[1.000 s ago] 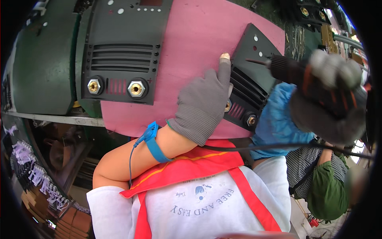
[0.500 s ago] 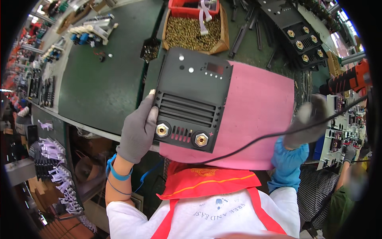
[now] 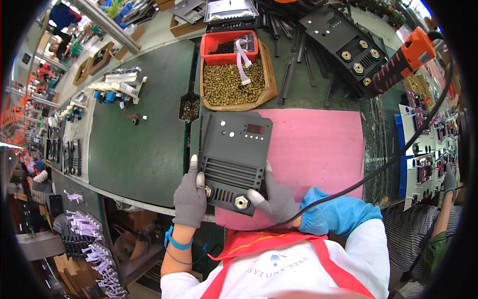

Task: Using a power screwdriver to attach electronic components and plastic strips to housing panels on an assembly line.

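A black front panel (image 3: 234,142) with vent slots tilts over the pink mat (image 3: 318,149). My left hand (image 3: 190,197), gloved in grey, closes on its lower left edge, thumb beside a brass connector (image 3: 208,191). On the lower right, my right hand (image 3: 278,199), also gloved, holds the other edge, with its thumb next to a second brass connector (image 3: 242,202). Fingers behind the panel are hidden. An orange and black power screwdriver (image 3: 403,62) is up at the right, apart from both hands, its black cable (image 3: 393,162) running down past my right sleeve.
A box of small brass parts (image 3: 231,84) stands beyond the panel, a red bin (image 3: 209,55) on it. More black panels (image 3: 343,45) and dark strips (image 3: 286,82) lie at the back right. Circuit boards (image 3: 423,169) stand at the right, near another person's gloved hand (image 3: 449,179).
My right hand has come in from the far right onto the panel's right edge. My left hand keeps its hold. The screwdriver now appears nearer the back panels; the whole view has shifted.
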Available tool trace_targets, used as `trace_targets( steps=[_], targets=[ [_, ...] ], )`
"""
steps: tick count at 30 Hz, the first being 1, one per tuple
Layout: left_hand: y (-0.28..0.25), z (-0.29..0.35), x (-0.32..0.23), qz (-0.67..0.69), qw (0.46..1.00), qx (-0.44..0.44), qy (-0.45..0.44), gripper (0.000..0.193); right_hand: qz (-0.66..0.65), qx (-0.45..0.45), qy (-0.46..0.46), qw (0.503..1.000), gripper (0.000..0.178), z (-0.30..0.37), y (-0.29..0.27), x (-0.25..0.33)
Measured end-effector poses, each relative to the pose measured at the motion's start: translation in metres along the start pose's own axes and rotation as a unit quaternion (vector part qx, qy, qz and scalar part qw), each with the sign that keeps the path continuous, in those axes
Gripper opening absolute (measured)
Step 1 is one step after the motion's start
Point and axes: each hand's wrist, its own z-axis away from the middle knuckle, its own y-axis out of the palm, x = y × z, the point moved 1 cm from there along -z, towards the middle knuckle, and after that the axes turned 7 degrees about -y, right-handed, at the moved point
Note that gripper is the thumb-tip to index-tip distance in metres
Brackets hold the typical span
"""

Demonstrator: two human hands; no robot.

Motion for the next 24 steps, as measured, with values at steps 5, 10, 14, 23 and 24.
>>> trace_targets(
  steps=[5,10,14,23,24],
  targets=[
    [-0.008,0.024,-0.013,0.147,0.988,-0.048,-0.012,0.041,0.002,0.008,-0.056,0.998,0.089,-0.008,-0.02,0.014],
    [-0.058,0.001,-0.041,0.23,0.967,-0.102,-0.03,0.04,-0.061,-0.08,-0.188,0.977,0.074,-0.048,-0.06,0.052],
    [-0.093,-0.111,-0.073,0.33,0.934,-0.109,0.084,0.042,-0.076,-0.268,-0.243,0.929,0.059,-0.148,-0.095,0.074],
    [-0.094,-0.379,-0.15,-0.124,0.945,-0.167,0.252,0.008,-0.165,-0.251,-0.038,0.953,0.054,-0.328,-0.216,0.076],
    [-0.087,-0.394,-0.151,-0.117,0.962,-0.122,0.213,0.012,-0.118,-0.242,-0.038,0.962,0.049,-0.338,-0.227,0.074]
  ],
)
